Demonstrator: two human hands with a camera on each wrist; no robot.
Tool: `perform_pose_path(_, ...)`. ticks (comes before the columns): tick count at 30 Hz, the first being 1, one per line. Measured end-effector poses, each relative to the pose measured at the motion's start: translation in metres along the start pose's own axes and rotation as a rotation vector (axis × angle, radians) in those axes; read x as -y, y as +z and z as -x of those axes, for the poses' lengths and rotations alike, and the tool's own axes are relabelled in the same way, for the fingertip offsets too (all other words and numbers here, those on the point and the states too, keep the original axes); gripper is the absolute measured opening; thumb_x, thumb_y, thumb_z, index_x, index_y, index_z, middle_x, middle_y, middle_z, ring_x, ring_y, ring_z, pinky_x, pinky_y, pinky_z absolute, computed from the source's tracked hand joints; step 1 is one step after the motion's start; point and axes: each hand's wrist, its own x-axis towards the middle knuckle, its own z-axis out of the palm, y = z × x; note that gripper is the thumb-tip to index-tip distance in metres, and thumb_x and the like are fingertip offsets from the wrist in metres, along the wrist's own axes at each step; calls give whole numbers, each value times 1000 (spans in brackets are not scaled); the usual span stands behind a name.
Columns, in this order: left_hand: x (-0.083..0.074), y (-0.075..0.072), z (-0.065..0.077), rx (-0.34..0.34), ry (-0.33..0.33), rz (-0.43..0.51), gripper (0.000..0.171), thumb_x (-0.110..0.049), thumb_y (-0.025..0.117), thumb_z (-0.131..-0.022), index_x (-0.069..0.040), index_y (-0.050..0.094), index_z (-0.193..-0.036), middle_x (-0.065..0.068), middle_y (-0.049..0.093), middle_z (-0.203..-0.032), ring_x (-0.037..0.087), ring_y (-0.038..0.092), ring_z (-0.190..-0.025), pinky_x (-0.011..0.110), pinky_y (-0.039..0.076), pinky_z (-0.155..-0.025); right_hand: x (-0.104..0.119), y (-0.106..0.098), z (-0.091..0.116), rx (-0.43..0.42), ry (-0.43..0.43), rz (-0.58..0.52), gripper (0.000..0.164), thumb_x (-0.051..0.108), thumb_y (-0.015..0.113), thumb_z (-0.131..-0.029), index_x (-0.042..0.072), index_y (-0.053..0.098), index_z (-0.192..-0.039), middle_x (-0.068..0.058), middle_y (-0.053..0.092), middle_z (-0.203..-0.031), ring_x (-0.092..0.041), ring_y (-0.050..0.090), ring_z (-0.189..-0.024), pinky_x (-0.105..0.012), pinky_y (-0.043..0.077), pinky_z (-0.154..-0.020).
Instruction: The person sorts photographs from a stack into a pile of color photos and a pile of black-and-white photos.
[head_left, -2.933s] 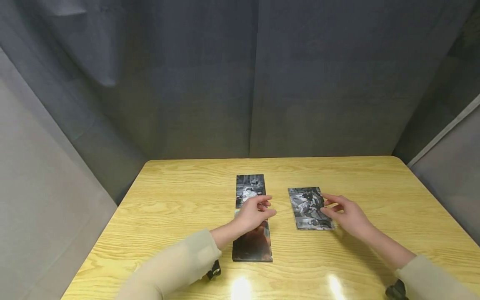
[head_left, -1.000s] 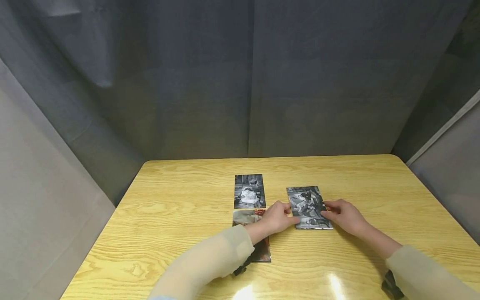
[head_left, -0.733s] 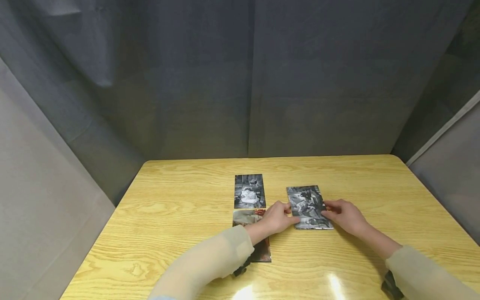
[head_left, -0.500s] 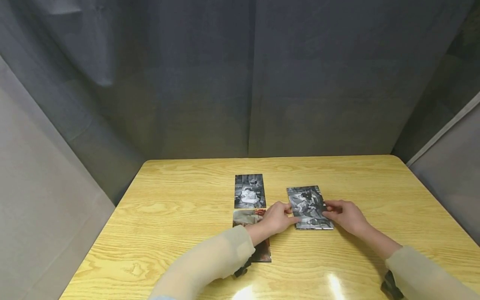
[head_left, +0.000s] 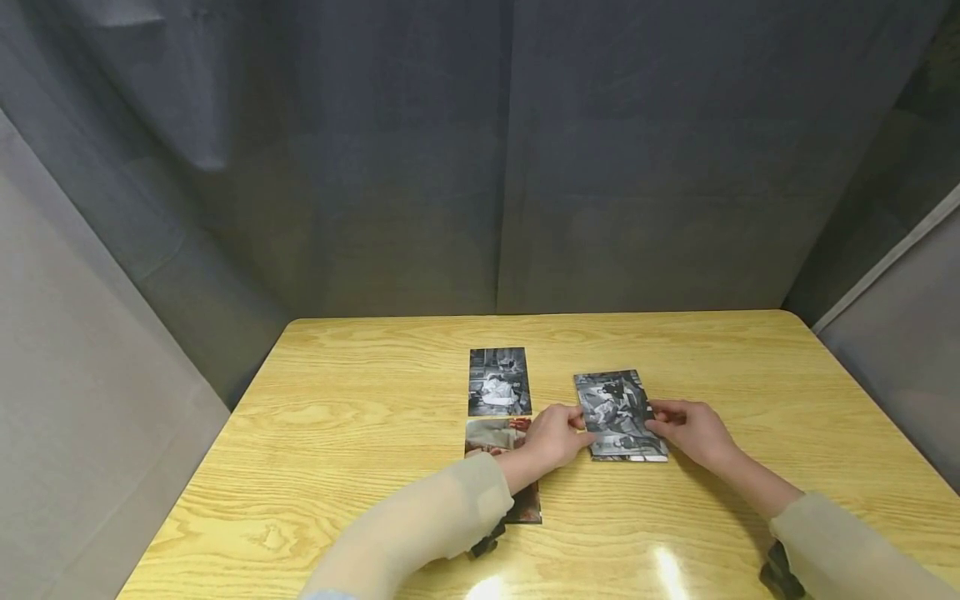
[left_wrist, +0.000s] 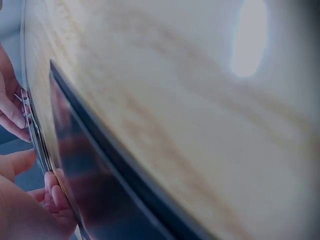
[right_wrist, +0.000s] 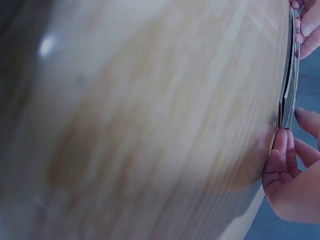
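Note:
A small stack of black-and-white photo prints (head_left: 615, 408) lies right of the table's middle in the head view. My left hand (head_left: 553, 437) pinches its left edge, thumb on top and fingers below. At the opposite edge, my right hand (head_left: 693, 433) grips the stack between thumb and fingers. Several thin layers of the stack (right_wrist: 288, 75) show edge-on in the right wrist view, slightly spread apart. Left of the stack lies a pile of prints with a dark reddish picture (head_left: 528, 504) on top, partly hidden by my left forearm.
Behind the reddish pile lies another black-and-white print (head_left: 499, 382), close to its far edge. The wooden table (head_left: 360, 383) has rounded far corners. Dark grey curtains (head_left: 390, 167) hang behind it, with pale panels at both sides.
My left hand has moved right, from above the left prints to the stack's left edge, and grips it. My right hand has closed on the right edge. Lately both hands barely move.

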Motion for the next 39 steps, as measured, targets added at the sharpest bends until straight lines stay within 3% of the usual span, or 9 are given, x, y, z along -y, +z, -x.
perform_pose_path(6,2,0,-2,-15,7,38,36,-25,76,-86,-14,71,-119,-15,59,-76,5,46,-59,20,39,-62,2,0,-1,-4,-4,1,39,11,71,-89,-15,62,-117,-4,65,-83,-25,62,-80,-38,51,-68)
perform_pose_path(10,2,0,-3,-13,6,74,21,-24,76,-86,-15,75,-106,-15,58,-73,7,45,-56,21,39,-62,5,0,-2,-21,3,3,38,9,72,-88,-14,63,-116,-5,65,-83,-24,62,-79,-35,50,-67)
perform_pose_path(13,2,0,-3,-10,-5,127,24,-22,76,-87,-13,74,-108,-14,58,-72,7,45,-56,21,39,-61,7,-1,-2,-38,8,-14,37,9,72,-88,-14,63,-116,-7,66,-85,-24,63,-79,-30,49,-63)
perform_pose_path(20,1,-8,-1,-8,-20,421,46,-5,72,-87,0,59,-131,-5,59,-74,4,45,-53,19,38,-51,21,-6,-6,-73,3,-73,39,11,68,-92,-12,61,-121,-13,65,-91,-22,61,-71,-26,39,-45)
perform_pose_path(24,8,-16,0,-36,-3,521,48,-1,69,-88,1,56,-135,-3,60,-76,4,48,-56,18,39,-50,34,-6,-11,-96,-20,-100,38,10,68,-92,-11,61,-123,-14,64,-91,-20,60,-68,-26,38,-43)
perform_pose_path(29,17,-32,1,-101,30,563,48,1,69,-88,0,57,-134,0,64,-78,12,55,-60,19,41,-50,51,-1,-19,-108,-10,-127,39,10,68,-92,-10,60,-125,-12,64,-88,-18,58,-71,-25,40,-48)
perform_pose_path(33,24,-46,3,-141,51,597,47,4,68,-87,1,57,-134,3,66,-80,9,53,-61,18,40,-51,62,7,-26,-108,-15,-154,39,8,68,-91,-9,60,-126,-13,65,-88,-17,59,-72,-24,42,-51)
perform_pose_path(39,40,-68,8,-192,81,569,45,3,65,-89,1,57,-134,7,67,-84,6,50,-63,17,40,-56,80,23,-37,-83,-28,-216,40,8,68,-91,-8,59,-127,-13,64,-89,-16,59,-72,-23,44,-54)
